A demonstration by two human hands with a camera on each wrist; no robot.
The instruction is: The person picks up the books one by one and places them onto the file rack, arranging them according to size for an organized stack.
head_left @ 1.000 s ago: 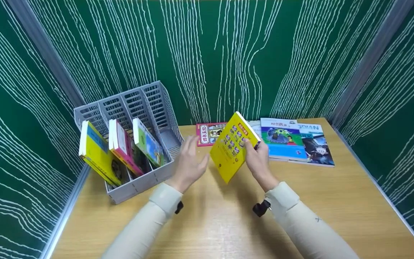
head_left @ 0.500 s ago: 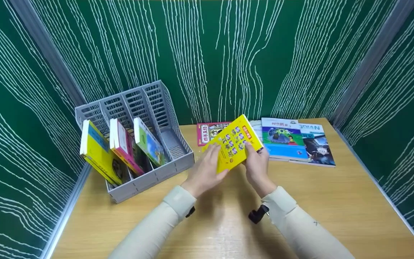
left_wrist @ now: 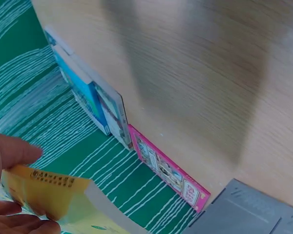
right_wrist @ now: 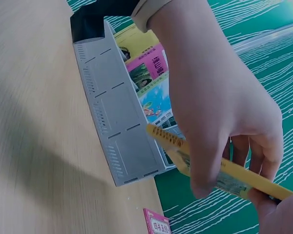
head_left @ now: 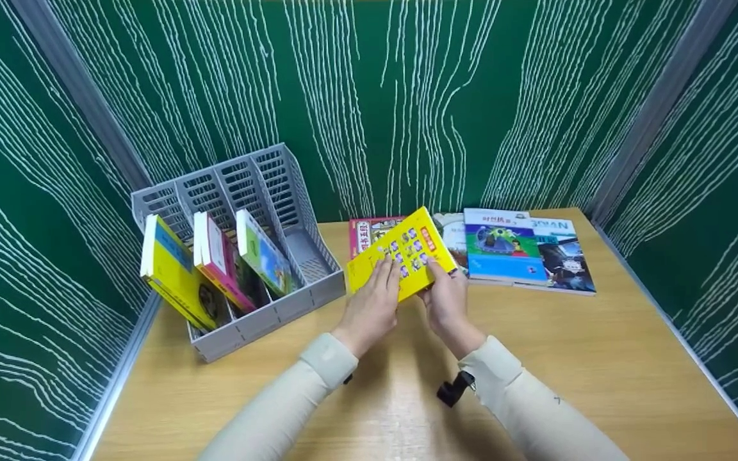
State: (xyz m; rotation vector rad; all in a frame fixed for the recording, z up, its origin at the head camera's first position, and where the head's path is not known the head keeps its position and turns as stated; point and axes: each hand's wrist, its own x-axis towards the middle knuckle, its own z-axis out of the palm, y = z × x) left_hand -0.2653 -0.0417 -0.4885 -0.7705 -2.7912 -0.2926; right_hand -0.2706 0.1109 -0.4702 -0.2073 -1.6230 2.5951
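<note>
Both hands hold a yellow paperback book (head_left: 411,248) tilted above the table, its cover of small cartoon figures facing up. My left hand (head_left: 371,314) lays its fingers across the cover, the thumb on the opposite side gripping the lower edge. At the book's right end, my right hand (head_left: 449,306) pinches it with the thumb (right_wrist: 263,202) on top. The right wrist view shows the book (right_wrist: 234,176) almost edge-on, with the left hand (right_wrist: 219,97) in front. Left of the hands stands a grey file organizer (head_left: 308,301) with upright books in three compartments.
On the table (head_left: 401,410), a pink-bordered book (head_left: 362,232), a blue book (head_left: 507,250) and a dark-covered magazine (head_left: 567,259) lie along the back. Green walls with white streaks (head_left: 407,96) enclose the table behind and at both sides.
The left hand has moved right and taken hold of the yellow book. The book has turned from steeply upright to flatter, its lower end swinging left. The organizer stays put.
</note>
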